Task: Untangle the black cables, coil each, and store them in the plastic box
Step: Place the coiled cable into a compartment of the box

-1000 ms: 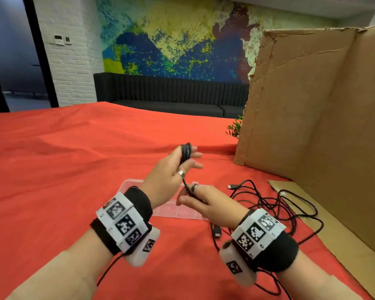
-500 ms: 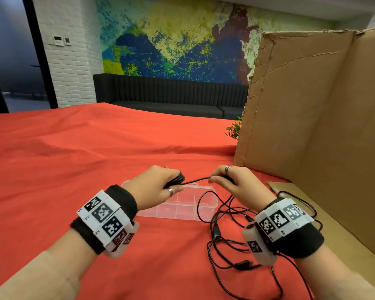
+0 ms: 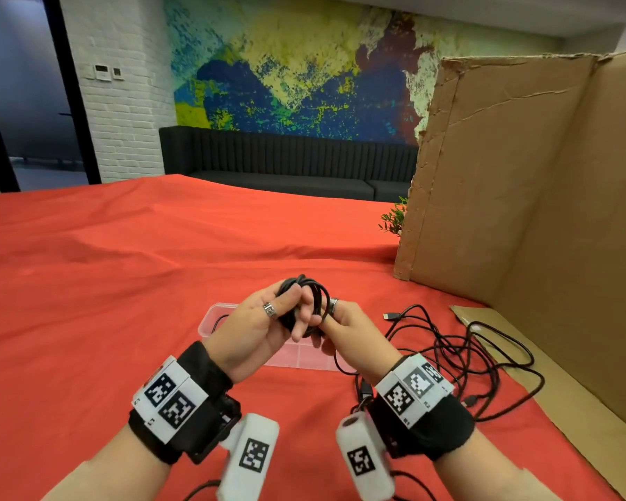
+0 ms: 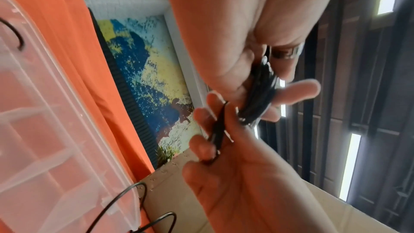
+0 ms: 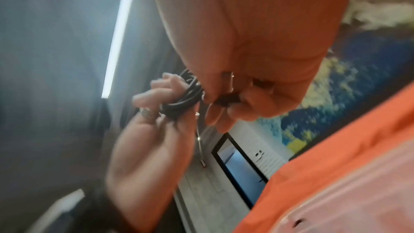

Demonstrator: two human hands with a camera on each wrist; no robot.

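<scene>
The left hand gripped a black coil above the box on the red table. The right hand pinched the coil's tail end. Loose cables lay tangled beside the box, near the cardboard.

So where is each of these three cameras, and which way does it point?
Head: on the head, looking down at both hands, the coil, box and loose cables.
Left wrist: along the left hand toward the right hand, box beside.
Right wrist: along the right hand toward the left hand.
All three share the coil.
</scene>
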